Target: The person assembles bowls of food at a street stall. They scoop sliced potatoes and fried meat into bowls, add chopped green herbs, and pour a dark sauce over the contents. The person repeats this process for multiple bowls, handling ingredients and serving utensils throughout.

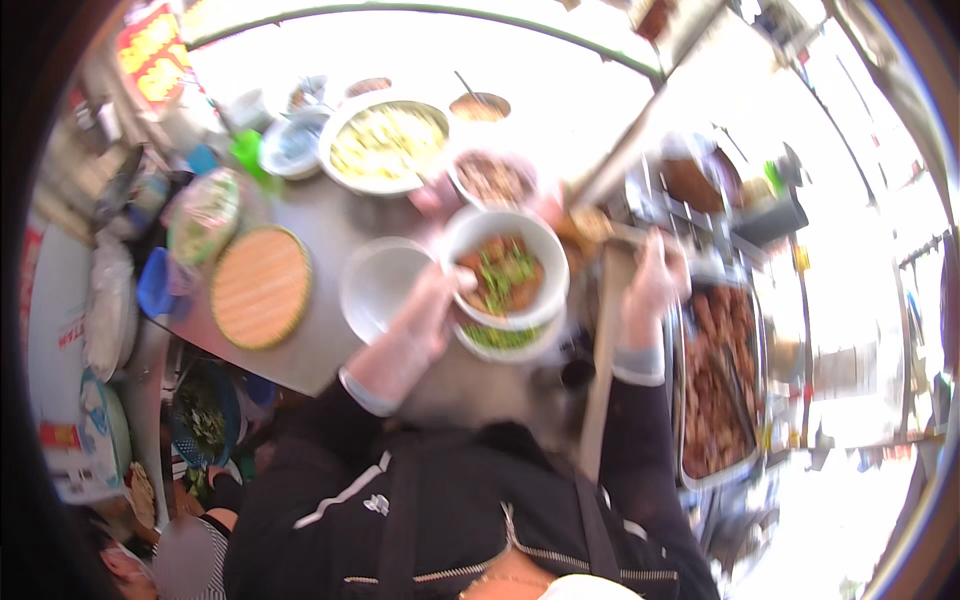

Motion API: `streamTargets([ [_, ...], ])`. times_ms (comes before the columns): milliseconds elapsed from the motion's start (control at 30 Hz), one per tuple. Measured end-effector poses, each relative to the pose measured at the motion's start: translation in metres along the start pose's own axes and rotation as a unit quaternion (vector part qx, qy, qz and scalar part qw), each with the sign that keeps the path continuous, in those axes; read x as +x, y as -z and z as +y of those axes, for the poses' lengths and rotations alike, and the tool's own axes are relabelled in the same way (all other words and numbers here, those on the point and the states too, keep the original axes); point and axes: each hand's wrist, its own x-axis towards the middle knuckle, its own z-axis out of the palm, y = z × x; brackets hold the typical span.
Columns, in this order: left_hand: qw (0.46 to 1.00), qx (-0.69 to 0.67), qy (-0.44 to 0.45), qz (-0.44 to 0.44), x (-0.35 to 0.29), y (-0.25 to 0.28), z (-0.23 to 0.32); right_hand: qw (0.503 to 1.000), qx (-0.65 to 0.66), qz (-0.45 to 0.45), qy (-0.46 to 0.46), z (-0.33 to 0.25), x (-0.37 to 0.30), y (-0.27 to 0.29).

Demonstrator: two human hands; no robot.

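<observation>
My left hand point(432, 305), in a clear plastic glove, grips the near-left rim of a white bowl point(553, 265). In that bowl lie brown pieces of food point(505, 290) topped with chopped green herbs. Below it, partly hidden, is a bowl of chopped greens point(502, 340). An empty-looking white bowl point(372, 285) stands just left of the held one. My right hand point(657, 277), also gloved, is closed round the handle of what looks like a ladle point(592, 224), blurred, its head pointing left toward the bowl.
A large bowl of pale yellow strips point(388, 143) and a bowl of meat pieces point(488, 178) stand at the back. On the left lies a round wooden board point(261, 287). To the right is a metal tray of brown meat point(720, 370). Another person point(190, 555) is at lower left.
</observation>
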Motion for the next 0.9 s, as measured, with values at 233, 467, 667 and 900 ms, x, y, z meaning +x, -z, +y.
streamTargets([
  [233, 0.997, -0.051, -0.038, -0.041, -0.017, 0.009, 0.104, 0.936, -0.306, -0.129, 0.118, 0.041, -0.006, -0.012],
  [467, 0.973, 0.053, -0.208, -0.088, 0.049, -0.003, 0.261, 0.888, -0.382, -0.184, 0.176, 0.032, -0.014, -0.002],
  [667, 0.942, 0.193, -0.273, -0.022, 0.174, -0.011, 0.355, 0.905, -0.348, -0.176, 0.170, -0.011, -0.028, 0.005],
  [900, 0.943, 0.195, -0.241, 0.119, 0.268, -0.020, 0.388, 0.913, -0.332, -0.163, 0.169, -0.067, -0.054, 0.023],
])
